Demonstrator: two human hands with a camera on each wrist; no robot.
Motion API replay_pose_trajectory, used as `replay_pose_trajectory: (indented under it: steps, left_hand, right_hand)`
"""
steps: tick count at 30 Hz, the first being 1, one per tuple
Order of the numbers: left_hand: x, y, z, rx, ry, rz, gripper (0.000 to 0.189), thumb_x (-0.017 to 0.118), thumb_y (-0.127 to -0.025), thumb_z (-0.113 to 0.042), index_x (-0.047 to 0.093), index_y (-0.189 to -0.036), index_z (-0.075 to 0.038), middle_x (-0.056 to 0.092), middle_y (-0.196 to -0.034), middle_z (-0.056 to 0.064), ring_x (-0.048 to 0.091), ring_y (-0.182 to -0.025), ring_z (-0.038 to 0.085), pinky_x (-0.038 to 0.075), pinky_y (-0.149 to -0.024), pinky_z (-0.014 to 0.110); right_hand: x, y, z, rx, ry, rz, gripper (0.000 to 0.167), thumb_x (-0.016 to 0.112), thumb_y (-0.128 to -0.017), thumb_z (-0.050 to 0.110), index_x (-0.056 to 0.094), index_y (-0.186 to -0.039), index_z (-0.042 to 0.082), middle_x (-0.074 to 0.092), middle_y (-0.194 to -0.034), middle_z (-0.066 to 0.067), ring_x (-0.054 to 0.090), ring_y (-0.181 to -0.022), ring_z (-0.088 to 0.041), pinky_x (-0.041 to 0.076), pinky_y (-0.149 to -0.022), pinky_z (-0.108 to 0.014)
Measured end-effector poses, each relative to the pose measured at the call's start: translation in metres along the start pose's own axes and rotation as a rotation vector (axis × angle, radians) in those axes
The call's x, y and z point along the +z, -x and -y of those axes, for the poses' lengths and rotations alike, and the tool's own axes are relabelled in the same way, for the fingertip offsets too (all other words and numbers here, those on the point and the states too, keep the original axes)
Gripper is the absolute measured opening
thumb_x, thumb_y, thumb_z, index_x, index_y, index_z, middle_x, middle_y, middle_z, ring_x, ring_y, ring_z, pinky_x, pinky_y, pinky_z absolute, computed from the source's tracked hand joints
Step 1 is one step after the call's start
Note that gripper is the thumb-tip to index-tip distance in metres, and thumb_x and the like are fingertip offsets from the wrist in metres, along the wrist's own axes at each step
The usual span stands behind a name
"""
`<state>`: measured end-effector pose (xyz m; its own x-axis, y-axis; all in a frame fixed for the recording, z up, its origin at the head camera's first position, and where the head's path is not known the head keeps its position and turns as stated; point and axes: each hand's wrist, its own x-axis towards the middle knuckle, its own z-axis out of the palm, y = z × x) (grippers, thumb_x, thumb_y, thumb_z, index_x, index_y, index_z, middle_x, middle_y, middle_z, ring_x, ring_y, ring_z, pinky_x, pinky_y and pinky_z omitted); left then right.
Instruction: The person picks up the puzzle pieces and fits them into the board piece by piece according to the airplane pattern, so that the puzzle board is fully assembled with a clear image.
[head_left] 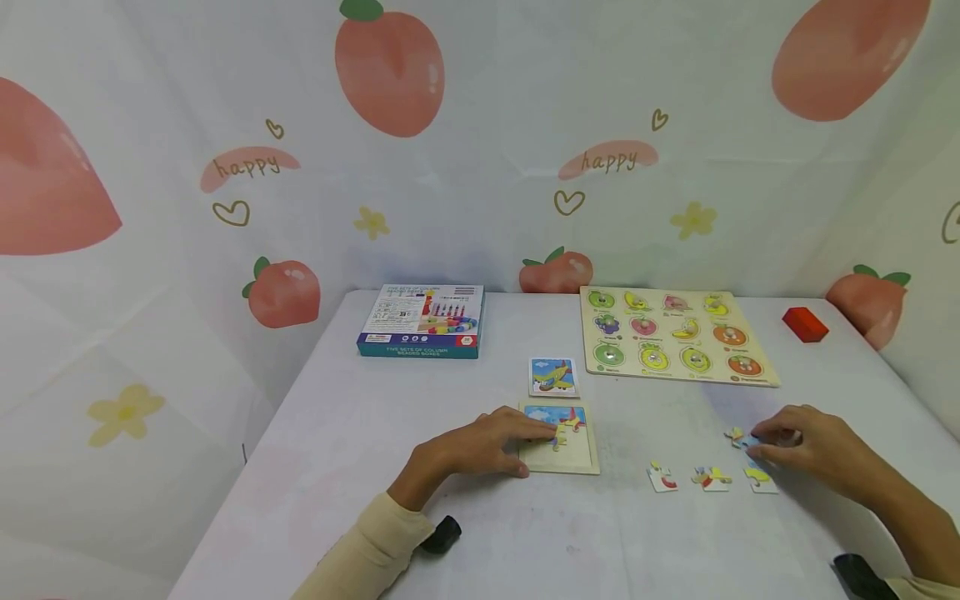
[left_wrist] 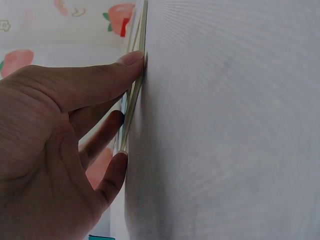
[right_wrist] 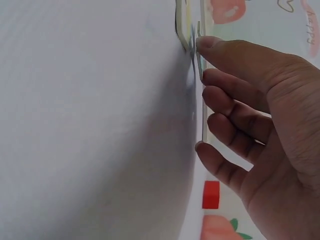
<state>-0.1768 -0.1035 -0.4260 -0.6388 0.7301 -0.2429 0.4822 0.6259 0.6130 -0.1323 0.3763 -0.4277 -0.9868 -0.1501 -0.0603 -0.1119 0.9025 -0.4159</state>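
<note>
My left hand (head_left: 491,442) rests at the left side of a small wooden puzzle tray (head_left: 581,457), fingers extended over it and thumb at its lower left corner. In the left wrist view, thumb and little finger touch the edge of the tray (left_wrist: 134,100). Part of an airplane picture fills the tray's upper area; my fingers hide some of it. My right hand (head_left: 817,446) pinches a thin puzzle piece (right_wrist: 201,62) between thumb and index finger. Close to it lie loose pieces: one with yellow (head_left: 762,480), one with red and yellow (head_left: 711,478), another with red (head_left: 663,478).
Above the tray lies an airplane picture card (head_left: 553,377). A fruit puzzle board (head_left: 678,335) is at the back right, with a red block (head_left: 806,324) beyond it. A beaded-boxes carton (head_left: 420,322) sits back left. A peach-print curtain (head_left: 480,208) stands behind the table.
</note>
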Motion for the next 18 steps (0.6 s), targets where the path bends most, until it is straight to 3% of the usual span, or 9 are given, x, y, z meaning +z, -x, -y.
replay_pose_trajectory:
  steps: [4, 9, 18]
  left_hand:
    - [0.0, 0.0, 0.0, -0.001, 0.005, 0.002, 0.065, 0.078, -0.098, -0.022, 0.053, -0.157, -0.035, 0.049, -0.162, -0.014, 0.036, -0.152, 0.018, 0.025, -0.123, 0.064]
    - [-0.001, 0.0, 0.001, 0.002, 0.022, 0.003, 0.065, 0.077, -0.098, -0.022, 0.053, -0.157, -0.034, 0.048, -0.163, -0.013, 0.036, -0.153, 0.019, 0.026, -0.123, 0.061]
    - [-0.001, -0.001, 0.003, 0.021, 0.021, 0.008, 0.065, 0.077, -0.098, -0.022, 0.053, -0.157, -0.033, 0.049, -0.162, -0.011, 0.037, -0.151, 0.019, 0.026, -0.123, 0.064]
  right_hand:
    - [0.001, -0.001, 0.007, -0.033, -0.003, -0.038, 0.029, 0.086, -0.089, 0.031, 0.081, -0.107, 0.009, 0.073, -0.098, 0.002, 0.056, -0.086, -0.01, 0.049, -0.067, -0.022]
    - [0.006, -0.007, 0.026, -0.131, -0.004, -0.094, 0.023, 0.088, -0.087, 0.03, 0.081, -0.102, 0.014, 0.073, -0.097, 0.006, 0.053, -0.087, 0.0, 0.05, -0.07, -0.023]
    - [0.018, -0.029, 0.069, -0.257, -0.012, -0.096, 0.023, 0.09, -0.086, 0.032, 0.081, -0.102, 0.018, 0.07, -0.096, 0.012, 0.06, -0.091, -0.009, 0.055, -0.079, -0.03]
